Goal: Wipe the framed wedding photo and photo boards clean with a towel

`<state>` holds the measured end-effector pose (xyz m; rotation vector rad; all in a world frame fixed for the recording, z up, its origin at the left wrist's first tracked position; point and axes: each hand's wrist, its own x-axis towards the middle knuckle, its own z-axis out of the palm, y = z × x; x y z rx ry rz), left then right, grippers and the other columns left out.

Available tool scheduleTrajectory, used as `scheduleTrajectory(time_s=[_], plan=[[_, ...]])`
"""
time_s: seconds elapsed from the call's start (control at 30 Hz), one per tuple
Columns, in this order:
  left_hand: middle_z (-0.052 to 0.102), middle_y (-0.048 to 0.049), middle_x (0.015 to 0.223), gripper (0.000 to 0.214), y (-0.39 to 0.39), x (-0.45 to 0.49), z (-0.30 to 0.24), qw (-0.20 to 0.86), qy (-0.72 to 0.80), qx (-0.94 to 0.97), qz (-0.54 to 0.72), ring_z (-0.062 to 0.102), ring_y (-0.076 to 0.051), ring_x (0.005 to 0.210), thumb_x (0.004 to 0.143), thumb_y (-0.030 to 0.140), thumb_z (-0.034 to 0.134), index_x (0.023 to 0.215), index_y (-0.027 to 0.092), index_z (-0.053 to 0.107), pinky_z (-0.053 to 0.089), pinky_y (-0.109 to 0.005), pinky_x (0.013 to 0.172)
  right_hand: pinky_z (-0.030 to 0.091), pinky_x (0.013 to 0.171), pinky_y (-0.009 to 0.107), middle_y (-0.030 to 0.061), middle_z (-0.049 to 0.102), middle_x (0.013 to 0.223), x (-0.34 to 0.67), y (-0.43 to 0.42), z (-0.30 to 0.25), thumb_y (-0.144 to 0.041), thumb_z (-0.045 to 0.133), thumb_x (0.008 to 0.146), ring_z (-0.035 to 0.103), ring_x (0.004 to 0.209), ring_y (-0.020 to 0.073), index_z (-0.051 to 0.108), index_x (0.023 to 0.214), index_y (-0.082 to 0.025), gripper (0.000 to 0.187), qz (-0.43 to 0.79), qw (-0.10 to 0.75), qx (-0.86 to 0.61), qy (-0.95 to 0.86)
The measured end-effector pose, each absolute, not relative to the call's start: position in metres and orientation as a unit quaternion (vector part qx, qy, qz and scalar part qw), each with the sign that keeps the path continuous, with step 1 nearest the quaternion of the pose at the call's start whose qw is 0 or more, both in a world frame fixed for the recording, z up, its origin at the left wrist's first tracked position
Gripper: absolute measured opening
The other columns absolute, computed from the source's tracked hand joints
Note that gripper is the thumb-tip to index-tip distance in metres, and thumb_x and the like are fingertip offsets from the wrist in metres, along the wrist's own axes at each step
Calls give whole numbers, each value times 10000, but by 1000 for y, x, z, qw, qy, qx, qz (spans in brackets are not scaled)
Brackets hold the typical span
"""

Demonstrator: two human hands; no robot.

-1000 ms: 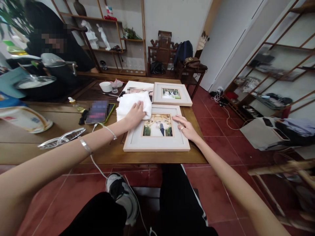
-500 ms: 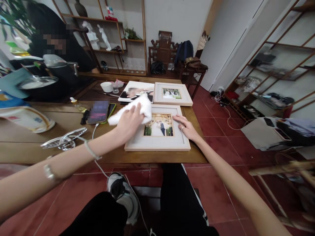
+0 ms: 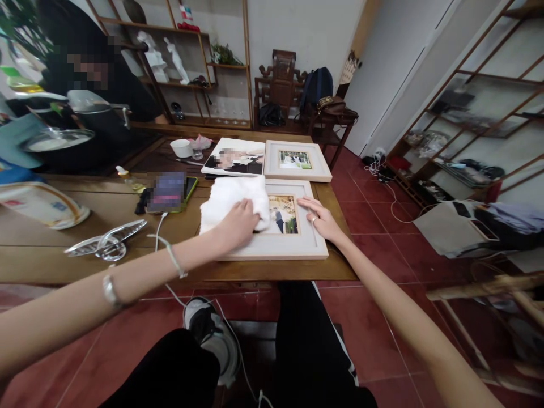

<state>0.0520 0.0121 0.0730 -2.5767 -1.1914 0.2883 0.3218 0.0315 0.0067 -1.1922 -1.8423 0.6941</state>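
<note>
A pale wooden picture frame (image 3: 293,247) with a small photo of a couple lies flat near the table's front edge. My left hand (image 3: 238,226) is closed on a white cloth (image 3: 236,195), which is pressed on the frame and hides its left side and part of the photo. On the frame's right inner border rests my right hand (image 3: 319,220), fingers stretched out and flat, holding nothing. Behind it lie a second framed photo (image 3: 321,162) and a white-edged photo panel (image 3: 219,157), side by side.
Left of the frame on the wooden table (image 3: 170,272) are a phone (image 3: 165,190) with a cable, a silver metal piece (image 3: 108,239), a small bottle (image 3: 128,179) and a white cup (image 3: 181,148). A person in dark clothes (image 3: 127,96) is beyond the table's far left.
My left hand has moved down and right with the cloth, which now lies spread over the frame's left part. My right hand stays in place.
</note>
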Motion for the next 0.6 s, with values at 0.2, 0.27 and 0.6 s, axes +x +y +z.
scheduleTrajectory(time_s=[0.2,0.27,0.6], plan=[[686,-207,1063,305,-76,53,99,23,-360,-921,145,569,-370,1141,719,93,594,981,119,748,477,-442,925,243,1190,465,26,586,1360,321,30,8,-96,474,738,418,1368,220,661,1213,-267,538,276,404,-474,-732],[696,-184,1050,310,-79,50,99,8,-355,-925,134,561,-359,1174,724,79,579,977,142,747,487,-427,925,246,1188,464,35,587,1359,321,30,7,-97,474,739,416,1369,222,660,1216,-256,535,277,402,-470,-735],[270,-241,1545,367,64,44,58,119,-423,-898,7,230,-389,1437,853,124,480,1174,41,636,255,-501,1143,231,1191,472,32,549,1400,322,30,5,-107,476,756,380,1393,221,644,1235,-272,534,276,396,-476,-735]])
